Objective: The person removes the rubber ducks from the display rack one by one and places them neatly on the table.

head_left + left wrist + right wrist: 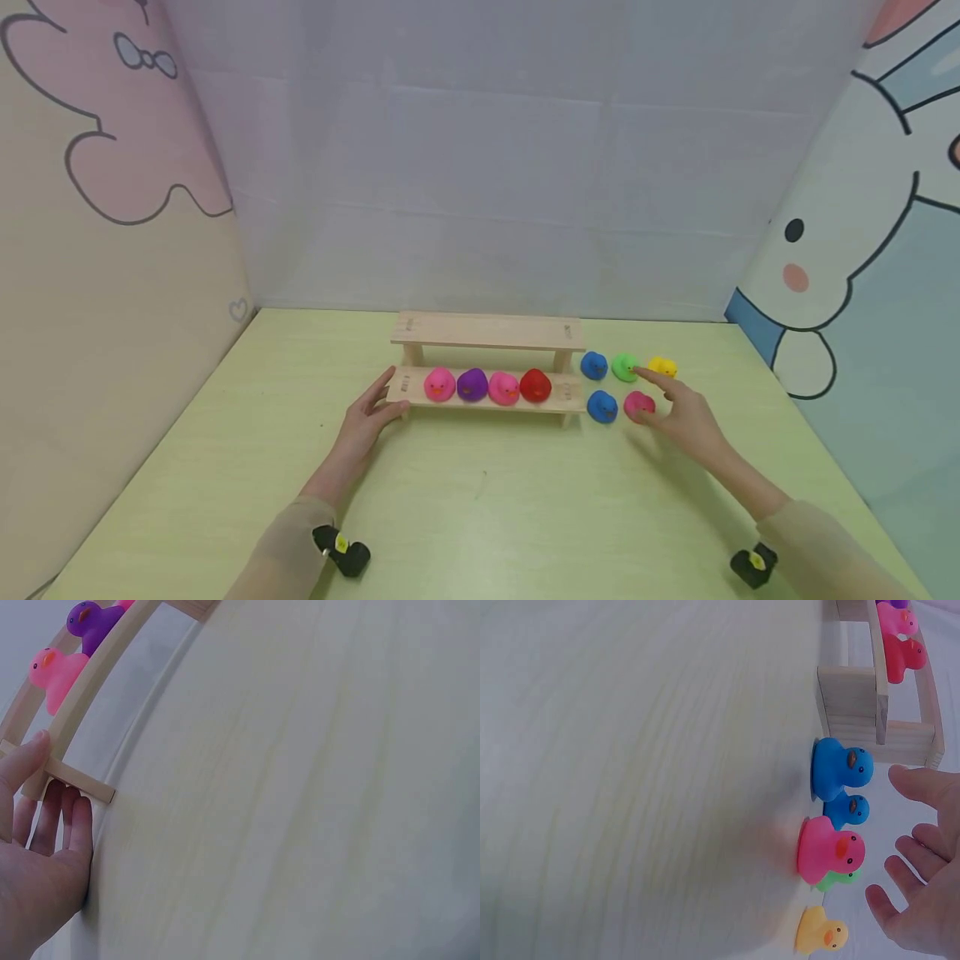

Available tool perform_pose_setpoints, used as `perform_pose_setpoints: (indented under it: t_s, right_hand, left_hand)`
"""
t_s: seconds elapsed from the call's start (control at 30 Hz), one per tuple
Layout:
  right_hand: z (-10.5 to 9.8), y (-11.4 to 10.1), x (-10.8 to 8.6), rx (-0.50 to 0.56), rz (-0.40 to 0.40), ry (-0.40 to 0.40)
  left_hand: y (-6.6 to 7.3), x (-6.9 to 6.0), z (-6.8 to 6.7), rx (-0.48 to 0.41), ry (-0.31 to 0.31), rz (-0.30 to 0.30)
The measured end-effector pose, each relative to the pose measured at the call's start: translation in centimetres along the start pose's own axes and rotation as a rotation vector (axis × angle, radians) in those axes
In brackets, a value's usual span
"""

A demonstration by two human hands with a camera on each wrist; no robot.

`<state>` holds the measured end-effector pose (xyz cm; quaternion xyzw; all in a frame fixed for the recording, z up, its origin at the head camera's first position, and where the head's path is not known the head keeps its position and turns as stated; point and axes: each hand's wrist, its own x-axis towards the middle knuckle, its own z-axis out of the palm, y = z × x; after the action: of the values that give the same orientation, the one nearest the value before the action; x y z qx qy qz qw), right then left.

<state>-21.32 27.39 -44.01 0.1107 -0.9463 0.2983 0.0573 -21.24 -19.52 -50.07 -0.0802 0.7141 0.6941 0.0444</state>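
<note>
A two-step wooden shelf (487,330) stands at the back middle of the table. Its lower step carries a row of rubber ducks: a pink duck (439,384), a purple duck (472,385), another pink duck (503,388) and a red duck (536,386). My left hand (45,855) grips that step's left end, thumb on one side and fingers on the other. Right of the shelf, my right hand (686,421) hovers with parted fingers above a deep pink duck (831,851) and a green duck (625,367), apparently holding nothing.
Two blue ducks, the nearer blue duck (602,407) and the farther blue duck (594,365), stand close by the shelf's right end. A yellow duck (663,367) sits partly behind my right hand. Printed cloth walls (480,167) border the table (480,508) at the back and sides.
</note>
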Motion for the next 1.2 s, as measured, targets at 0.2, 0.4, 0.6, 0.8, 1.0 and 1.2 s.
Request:
perform_pose_setpoints:
  t_s: [0.2,0.4,0.6,0.8,1.0,1.2]
  right_hand:
    - [0.7,-1.9,0.0,0.061,-0.012,0.009]
    - [1.6,-3.5,0.2,0.136,-0.048,0.013]
    - [2.7,-5.0,0.6,0.184,-0.093,0.033]
    - [4.0,-6.4,1.2,0.191,-0.136,0.043]
    - [5.1,-7.6,1.8,0.222,-0.163,0.05]
    - [6.2,-8.2,2.4,0.261,-0.209,0.075]
  left_hand:
    - [0.0,0.0,0.0,0.005,0.008,-0.001]
    - [0.0,0.0,0.0,0.011,0.008,-0.003]
    - [0.1,0.1,0.0,0.013,0.007,-0.005]
    - [0.0,0.0,0.0,0.007,0.012,-0.005]
    - [0.1,0.0,0.0,0.006,0.015,-0.008]
    - [0.1,0.0,0.1,0.007,0.018,-0.012]
